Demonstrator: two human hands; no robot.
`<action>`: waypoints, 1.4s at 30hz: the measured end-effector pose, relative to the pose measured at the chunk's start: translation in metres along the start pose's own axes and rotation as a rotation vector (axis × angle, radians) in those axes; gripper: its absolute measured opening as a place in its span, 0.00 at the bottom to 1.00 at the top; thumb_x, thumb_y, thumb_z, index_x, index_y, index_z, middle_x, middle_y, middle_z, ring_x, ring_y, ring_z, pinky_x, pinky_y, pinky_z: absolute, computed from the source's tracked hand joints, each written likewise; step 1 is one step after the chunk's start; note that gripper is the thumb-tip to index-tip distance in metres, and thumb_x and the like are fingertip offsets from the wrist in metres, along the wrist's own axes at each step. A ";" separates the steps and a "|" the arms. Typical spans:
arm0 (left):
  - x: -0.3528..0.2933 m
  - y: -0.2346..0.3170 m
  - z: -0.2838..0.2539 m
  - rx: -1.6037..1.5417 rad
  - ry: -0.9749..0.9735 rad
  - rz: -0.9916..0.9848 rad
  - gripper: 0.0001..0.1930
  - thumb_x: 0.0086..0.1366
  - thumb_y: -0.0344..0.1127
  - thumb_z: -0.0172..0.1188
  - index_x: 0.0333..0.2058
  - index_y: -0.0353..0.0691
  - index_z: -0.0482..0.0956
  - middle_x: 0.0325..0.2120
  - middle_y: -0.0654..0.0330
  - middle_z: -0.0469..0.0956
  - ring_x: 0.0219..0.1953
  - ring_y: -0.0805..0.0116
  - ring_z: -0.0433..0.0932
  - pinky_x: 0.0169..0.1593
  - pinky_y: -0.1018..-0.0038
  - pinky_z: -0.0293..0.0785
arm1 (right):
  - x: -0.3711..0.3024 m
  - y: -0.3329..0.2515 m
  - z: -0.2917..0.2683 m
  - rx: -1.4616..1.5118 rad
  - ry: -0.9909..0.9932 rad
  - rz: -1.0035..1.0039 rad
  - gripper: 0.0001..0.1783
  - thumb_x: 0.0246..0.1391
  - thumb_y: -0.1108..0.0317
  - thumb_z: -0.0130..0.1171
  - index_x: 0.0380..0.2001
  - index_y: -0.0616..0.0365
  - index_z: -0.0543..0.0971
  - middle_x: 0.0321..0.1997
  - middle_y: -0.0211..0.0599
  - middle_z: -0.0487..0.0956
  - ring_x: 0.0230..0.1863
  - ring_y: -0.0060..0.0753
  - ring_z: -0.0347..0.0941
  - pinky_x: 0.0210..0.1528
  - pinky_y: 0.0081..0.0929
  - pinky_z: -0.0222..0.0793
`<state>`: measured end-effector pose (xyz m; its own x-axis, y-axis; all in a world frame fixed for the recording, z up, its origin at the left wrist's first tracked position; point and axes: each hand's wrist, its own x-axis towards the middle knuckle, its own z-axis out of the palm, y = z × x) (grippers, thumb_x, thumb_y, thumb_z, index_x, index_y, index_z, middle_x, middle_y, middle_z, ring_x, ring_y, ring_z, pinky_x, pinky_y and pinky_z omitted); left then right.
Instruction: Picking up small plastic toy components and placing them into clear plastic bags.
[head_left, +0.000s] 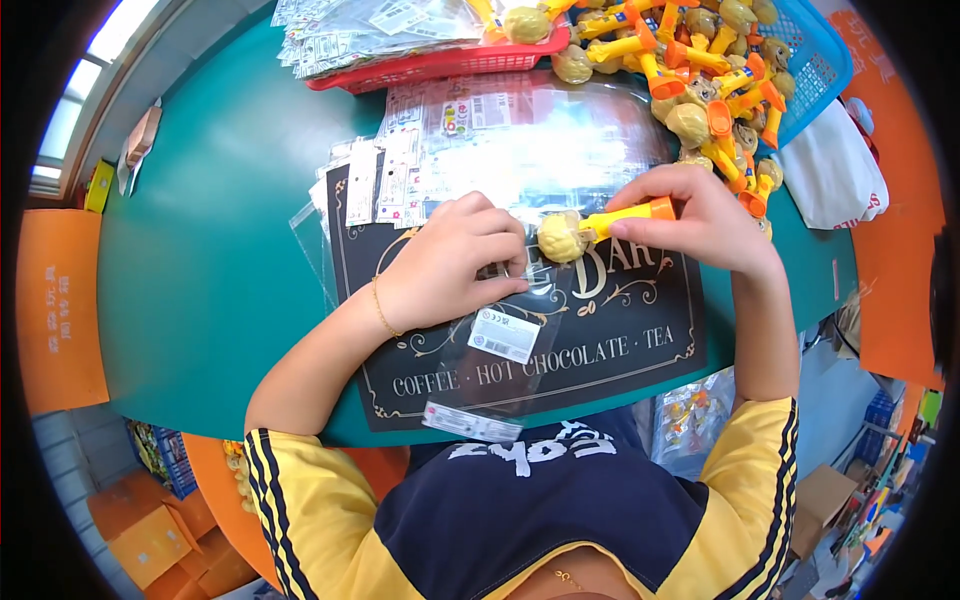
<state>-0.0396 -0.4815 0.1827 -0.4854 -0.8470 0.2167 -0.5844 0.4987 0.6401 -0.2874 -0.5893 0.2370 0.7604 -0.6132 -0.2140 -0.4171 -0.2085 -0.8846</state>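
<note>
My right hand (697,218) pinches a yellow toy (563,238) by its handle, close to the flared orange end. The toy's round, curly tan head points left. My left hand (445,265) has its fingers curled at the upper end of a clear plastic bag (462,372). That bag bears a white printed label and a pale strip at its lower end, and it hangs toward the table's near edge. The toy's head is just right of the left fingertips; whether it touches the bag cannot be made out. Both hands are above a black printed mat (620,365).
A stack of clear bags (540,135) lies beyond the hands, with white cards (362,182) at its left. A red basket (430,70) of packaging stands behind. At the far right, similar toys spill from a blue basket (825,60), beside a white cloth (832,165). The table (200,270) is green.
</note>
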 end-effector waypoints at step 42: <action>0.002 0.010 -0.007 -0.187 0.105 0.048 0.08 0.55 0.28 0.61 0.35 0.42 0.75 0.30 0.64 0.75 0.35 0.62 0.70 0.41 0.70 0.67 | 0.029 0.019 0.020 0.306 -0.322 -0.031 0.11 0.49 0.67 0.65 0.34 0.62 0.79 0.31 0.26 0.77 0.33 0.13 0.70 0.36 0.13 0.65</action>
<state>-0.0415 -0.4798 0.1945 -0.4335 -0.8425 0.3197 -0.4267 0.5044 0.7506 -0.2629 -0.5956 0.2059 0.9066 -0.3316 -0.2610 -0.2622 0.0420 -0.9641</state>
